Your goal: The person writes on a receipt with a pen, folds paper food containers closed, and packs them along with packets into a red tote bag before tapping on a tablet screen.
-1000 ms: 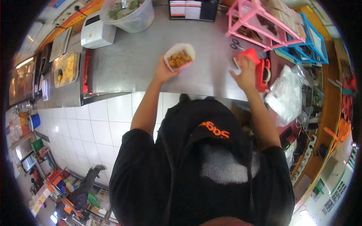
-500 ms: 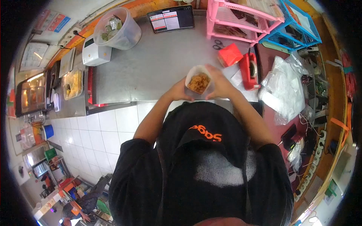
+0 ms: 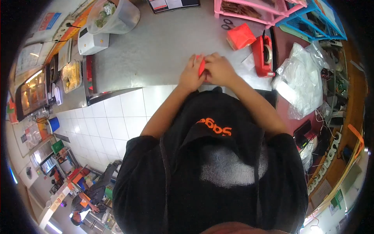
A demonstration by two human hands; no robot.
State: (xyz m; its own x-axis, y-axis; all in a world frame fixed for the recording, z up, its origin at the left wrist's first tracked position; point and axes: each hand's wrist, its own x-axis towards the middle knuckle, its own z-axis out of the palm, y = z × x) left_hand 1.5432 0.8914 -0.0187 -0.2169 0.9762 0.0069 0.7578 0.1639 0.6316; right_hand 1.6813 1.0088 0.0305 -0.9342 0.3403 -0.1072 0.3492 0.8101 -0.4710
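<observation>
A small red paper box (image 3: 201,67) is between my hands near the front edge of the steel counter (image 3: 148,50). My left hand (image 3: 191,75) is wrapped round its left side. My right hand (image 3: 220,70) grips it from the right, fingers curled over the top. Most of the box is hidden, and no food shows. To the right, another closed red box (image 3: 240,36) sits beside a red tape dispenser (image 3: 258,56). Scissor handles (image 3: 227,24) lie behind them.
A tablet (image 3: 171,5) stands at the back. Left are a clear tub (image 3: 126,19) and a white printer-like device (image 3: 92,41). Pink (image 3: 249,15) and blue racks (image 3: 331,29) and plastic bags (image 3: 300,82) are right. A person (image 3: 87,201) is at lower left.
The open-topped box showing fried, crumbly food is now covered at the top by my hands and shows red. My hands have come closer together over it. The view has shifted slightly.
</observation>
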